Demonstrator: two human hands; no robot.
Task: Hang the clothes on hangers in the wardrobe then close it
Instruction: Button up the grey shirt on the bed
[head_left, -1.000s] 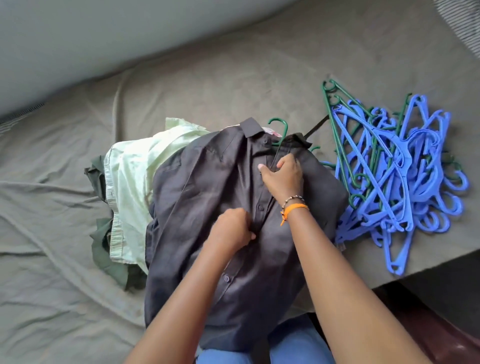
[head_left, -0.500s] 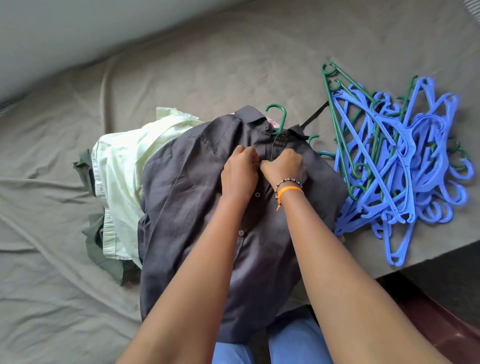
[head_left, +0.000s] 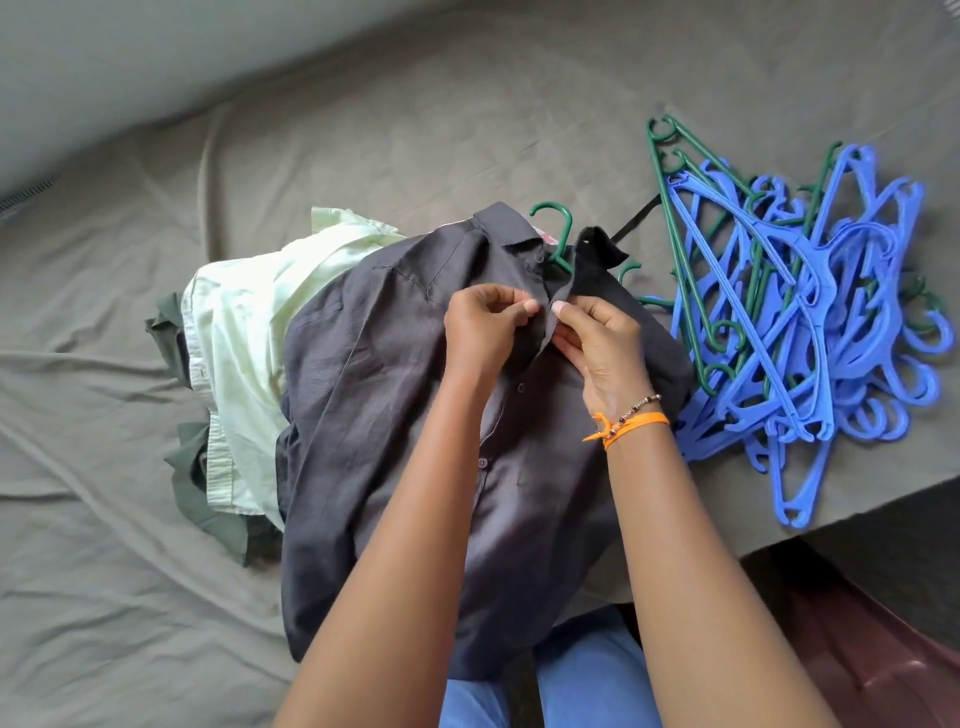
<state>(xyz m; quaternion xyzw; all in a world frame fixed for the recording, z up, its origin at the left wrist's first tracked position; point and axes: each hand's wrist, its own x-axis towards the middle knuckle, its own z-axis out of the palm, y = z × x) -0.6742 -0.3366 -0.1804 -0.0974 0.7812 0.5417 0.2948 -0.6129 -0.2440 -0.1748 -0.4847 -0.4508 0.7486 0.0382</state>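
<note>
Two hands, left hand (head_left: 483, 332) and right hand (head_left: 597, 343), pinching the shirt (head_left: 374, 415) placket mid-bed (head_left: 130, 597), hanger (head_left: 558, 234) inside. Soft, light, floppy; best lifted by the hook.

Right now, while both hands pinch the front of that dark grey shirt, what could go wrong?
The green plastic hanger shows only its hook at the collar of the dark grey button-up shirt; tugging might slip it out. The shirt's lower part hangs over the bed edge, so it could slide off. The left hand and right hand pinch the front edges; a button may slip.
</note>
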